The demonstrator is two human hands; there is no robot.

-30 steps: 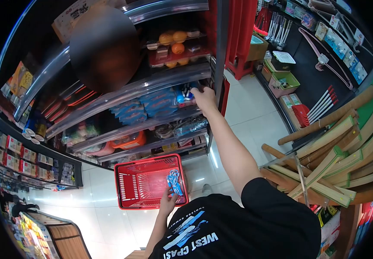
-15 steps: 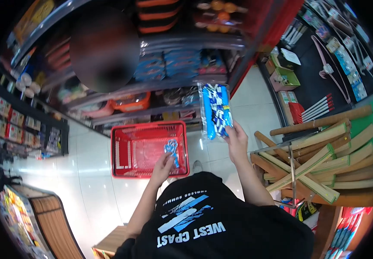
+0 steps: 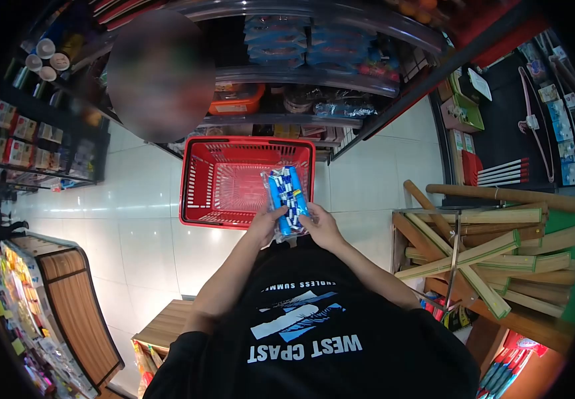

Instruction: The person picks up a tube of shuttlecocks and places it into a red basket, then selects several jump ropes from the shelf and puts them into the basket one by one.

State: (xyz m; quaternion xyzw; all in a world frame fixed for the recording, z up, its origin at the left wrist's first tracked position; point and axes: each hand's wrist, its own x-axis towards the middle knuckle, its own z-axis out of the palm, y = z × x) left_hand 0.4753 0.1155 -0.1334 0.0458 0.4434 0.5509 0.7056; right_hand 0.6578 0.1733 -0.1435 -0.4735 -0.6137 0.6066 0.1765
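Note:
In front of my body I hold a clear plastic packet (image 3: 288, 193) with bright blue and dark-blue-and-white patterned contents. My left hand (image 3: 265, 223) grips its left lower edge, the thumb lying on the front. On the opposite side my right hand (image 3: 322, 226) is closed on the lower right edge. What exactly is inside the packet I cannot make out. Beyond and partly beneath it is a red shopping basket (image 3: 198, 216), with the packet overlapping its right part in view. No other item shows inside the basket's visible part.
Store shelves (image 3: 360, 74) with blue packets and an orange tub (image 3: 235, 100) rise ahead. At right, a metal-framed rack holds rolled bamboo mats (image 3: 500, 253). A wooden display counter (image 3: 75, 299) stands at left, and a lower wooden box (image 3: 164, 320) is nearer me. Pale floor tiles (image 3: 141, 193) surround the basket.
My right hand has brought the blue packet from the shelf side to in front of me. My left hand, earlier holding a small blue-and-white item over the basket, now grips the packet too.

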